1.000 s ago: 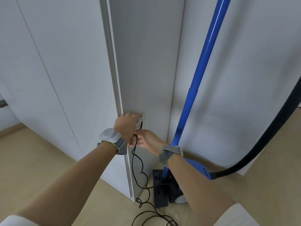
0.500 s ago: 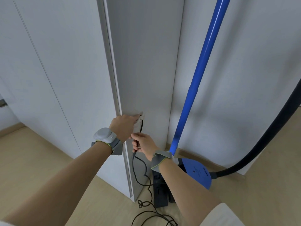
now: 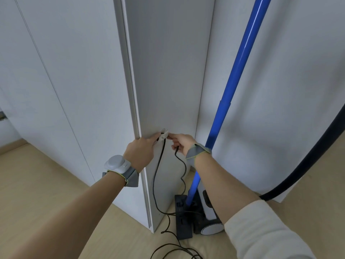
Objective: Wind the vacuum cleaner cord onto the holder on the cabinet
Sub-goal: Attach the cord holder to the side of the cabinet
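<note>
I see the black cord (image 3: 158, 163) hooked over the small white holder (image 3: 164, 135) on the side panel of the grey cabinet (image 3: 168, 71). From the holder one strand drops down the panel to the floor (image 3: 56, 193); a second strand hangs in a wavy line from my right hand (image 3: 182, 142), just right of the holder. More cord lies in loose loops on the floor below the holder. My left hand (image 3: 141, 150) sits just left of the holder, fingers closed and touching it where the cord passes. My right hand pinches the cord between thumb and fingers, fingertips reaching to the holder. Right of the holder the blue vacuum tube (image 3: 237, 81) leans against the wall, its floor head (image 3: 182, 217) and body (image 3: 209, 214) on the floor below. A black hose (image 3: 317, 150) curves further right.
</note>
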A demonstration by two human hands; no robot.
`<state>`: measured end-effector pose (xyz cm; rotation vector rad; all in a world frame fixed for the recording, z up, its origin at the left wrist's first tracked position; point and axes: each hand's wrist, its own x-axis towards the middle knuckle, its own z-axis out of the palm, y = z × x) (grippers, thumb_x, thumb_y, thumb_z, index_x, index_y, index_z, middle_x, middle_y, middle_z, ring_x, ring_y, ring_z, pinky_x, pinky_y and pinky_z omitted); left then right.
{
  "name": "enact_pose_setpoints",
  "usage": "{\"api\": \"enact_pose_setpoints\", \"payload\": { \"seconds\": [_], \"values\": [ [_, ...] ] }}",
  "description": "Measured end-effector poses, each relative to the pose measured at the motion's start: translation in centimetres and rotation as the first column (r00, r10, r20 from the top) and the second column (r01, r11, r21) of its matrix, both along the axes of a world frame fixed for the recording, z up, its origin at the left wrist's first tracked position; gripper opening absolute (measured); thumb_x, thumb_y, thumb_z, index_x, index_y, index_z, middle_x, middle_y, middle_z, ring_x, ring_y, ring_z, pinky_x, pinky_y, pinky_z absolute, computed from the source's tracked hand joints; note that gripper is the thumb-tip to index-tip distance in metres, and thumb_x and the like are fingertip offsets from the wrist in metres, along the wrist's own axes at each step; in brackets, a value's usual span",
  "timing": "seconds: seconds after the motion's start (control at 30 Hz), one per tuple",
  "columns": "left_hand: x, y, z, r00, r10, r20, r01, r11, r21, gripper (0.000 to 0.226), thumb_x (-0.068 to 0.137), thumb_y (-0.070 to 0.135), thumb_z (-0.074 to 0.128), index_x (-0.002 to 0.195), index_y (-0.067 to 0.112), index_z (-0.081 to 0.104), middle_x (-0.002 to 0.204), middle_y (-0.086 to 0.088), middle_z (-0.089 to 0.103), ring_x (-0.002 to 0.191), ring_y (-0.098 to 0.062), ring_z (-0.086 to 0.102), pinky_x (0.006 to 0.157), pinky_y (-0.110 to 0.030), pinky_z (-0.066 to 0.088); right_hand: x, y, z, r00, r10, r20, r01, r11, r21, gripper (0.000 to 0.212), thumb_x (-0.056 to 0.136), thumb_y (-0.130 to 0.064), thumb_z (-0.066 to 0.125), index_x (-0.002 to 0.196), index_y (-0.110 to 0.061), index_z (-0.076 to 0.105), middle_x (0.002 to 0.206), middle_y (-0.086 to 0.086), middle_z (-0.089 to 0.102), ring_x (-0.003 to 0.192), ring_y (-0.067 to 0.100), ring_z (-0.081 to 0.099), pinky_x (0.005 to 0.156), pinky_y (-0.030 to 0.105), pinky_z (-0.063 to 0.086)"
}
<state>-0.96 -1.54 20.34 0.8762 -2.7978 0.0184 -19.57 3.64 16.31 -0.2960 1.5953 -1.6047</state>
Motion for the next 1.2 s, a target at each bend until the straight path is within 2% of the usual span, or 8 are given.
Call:
{"api": "enact_pose_setpoints", "payload": {
  "seconds": [0.17,0.27,0.43,0.57,0.73,0.83,1.0,1.2],
  "values": [
    [-0.1,-0.3,-0.1,1.0,0.01,-0.002,-0.01,1.0,0.012,0.06,0.101,0.014,0.035,0.154,0.04,0.028,0.091,-0.01,0.068,0.063,-0.027,0.056,0.068,-0.035,0.058,-2.1,-1.3,2.5,0.993,0.11,-0.051,-0.103,0.987,0.125,0.023,0.096,-0.025,0.066,0.08,-0.008,0.066,0.036,-0.012,0.039,0.027,0.003,0.032,0.054,0.018,0.044],
    [-0.2,-0.1,-0.3,1.0,0.016,-0.007,-0.016,1.0,0.002,0.059,0.101,0.014,0.036,0.155,0.04,0.029,0.097,-0.011,0.068,0.079,-0.031,0.066,0.072,-0.036,0.056,-2.7,-1.7,3.7,0.987,0.12,-0.105,-0.102,0.982,0.157,0.025,0.094,-0.029,0.068,0.077,-0.011,0.067,0.037,-0.013,0.044,0.027,0.001,0.037,0.058,0.018,0.046],
    [-0.2,0.1,-0.4,0.999,0.03,-0.036,-0.03,0.999,-0.014,0.06,0.1,0.014,0.037,0.153,0.041,0.03,0.1,-0.011,0.069,0.086,-0.033,0.067,0.073,-0.035,0.052,-1.1,-1.8,5.3,0.918,0.051,-0.394,-0.001,0.992,0.124,0.027,0.095,-0.014,0.059,0.07,-0.004,0.065,0.049,0.002,0.055,0.028,0.01,0.035,0.042,0.021,0.039],
    [0.0,0.2,-0.5,0.998,0.013,-0.056,-0.015,0.999,-0.039,0.058,0.1,0.018,0.038,0.153,0.041,0.031,0.104,-0.01,0.069,0.09,-0.034,0.067,0.072,-0.035,0.05,1.7,0.4,5.4,0.773,0.04,-0.633,0.03,0.995,0.099,0.028,0.091,-0.015,0.053,0.069,-0.011,0.069,0.059,0.002,0.066,0.043,0.016,0.052,0.051,0.025,0.049],
    [0.1,0.3,0.0,0.998,0.043,-0.038,-0.042,0.999,0.021,0.057,0.101,0.019,0.033,0.151,0.047,0.032,0.1,-0.008,0.069,0.081,-0.031,0.068,0.073,-0.034,0.054,5.6,2.8,3.3,0.81,0.066,-0.582,-0.065,0.998,0.023,0.02,0.099,-0.006,0.048,0.1,-0.001,0.067,0.066,0.008,0.066,0.052,0.019,0.061,0.059,0.031,0.058],
    [0.1,0.0,0.6,0.998,0.06,0.028,-0.063,0.992,0.107,0.062,0.1,0.015,0.036,0.151,0.049,0.029,0.113,-0.009,0.067,0.09,-0.031,0.07,0.077,-0.034,0.055,7.2,3.5,1.7,0.802,0.09,-0.591,-0.119,0.993,-0.011,0.015,0.101,-0.01,0.048,0.106,-0.007,0.061,0.074,0.011,0.069,0.058,0.023,0.061,0.054,0.032,0.053],
    [0.3,-0.4,1.3,0.996,0.029,0.08,-0.047,0.97,0.239,0.073,0.096,0.008,0.044,0.152,0.051,0.024,0.121,-0.01,0.063,0.09,-0.033,0.07,0.077,-0.039,0.06,8.6,3.5,0.4,0.807,-0.034,-0.589,-0.03,0.995,-0.098,0.007,0.099,-0.016,0.055,0.101,-0.014,0.062,0.075,0.004,0.071,0.049,0.018,0.05,0.042,0.021,0.037],
    [0.7,-0.4,1.1,0.993,0.035,0.109,-0.052,0.986,0.16,0.08,0.091,0.005,0.057,0.153,0.044,0.026,0.118,-0.007,0.067,0.095,-0.032,0.069,0.085,-0.04,0.058,11.0,1.9,-1.3,0.771,-0.227,-0.594,0.134,0.971,-0.198,0.015,0.093,-0.017,0.062,0.079,-0.023,0.06,0.072,0.0,0.071,0.05,0.019,0.052,0.054,0.04,0.049]
  ]
}}
